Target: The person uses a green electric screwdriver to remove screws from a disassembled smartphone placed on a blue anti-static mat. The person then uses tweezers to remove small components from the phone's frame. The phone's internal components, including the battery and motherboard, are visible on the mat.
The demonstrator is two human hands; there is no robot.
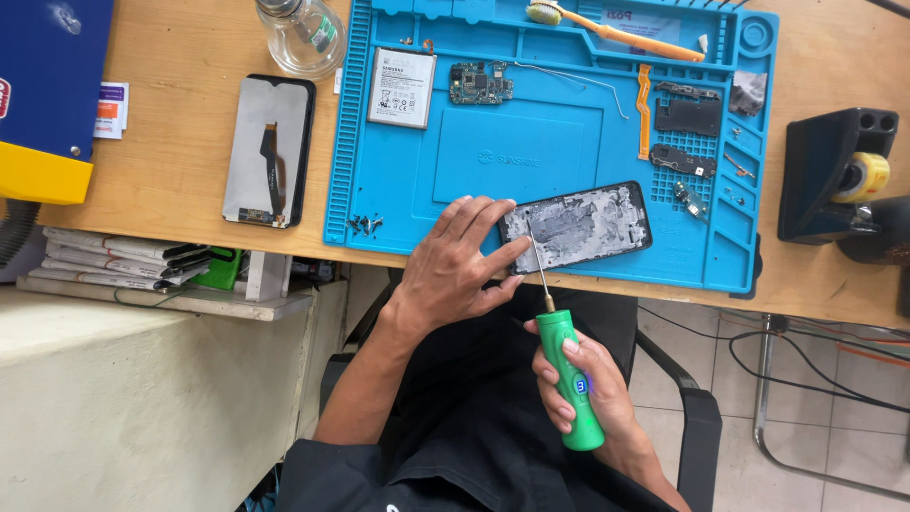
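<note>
Both hands work at the lower centre of the frame: the left hand [455, 270] lies spread with fingertips pressing on the near end of the opened phone frame [578, 226], which rests tilted across the front edge of the blue repair mat [531, 152], while the right hand [578, 379] is wrapped around a green electric screwdriver [569, 384], thumb near its lit button, the thin bit reaching up onto the frame's left end. To do this well, I judge the bit should sit square in the screw head before the button is pressed, with the left hand keeping the frame from sliding off the mat edge. Loose screws [365, 225] sit at the mat's lower left corner; battery [402, 87] and circuit board [481, 82] lie at upper centre, the detached screen [270, 150] left of the mat.
</note>
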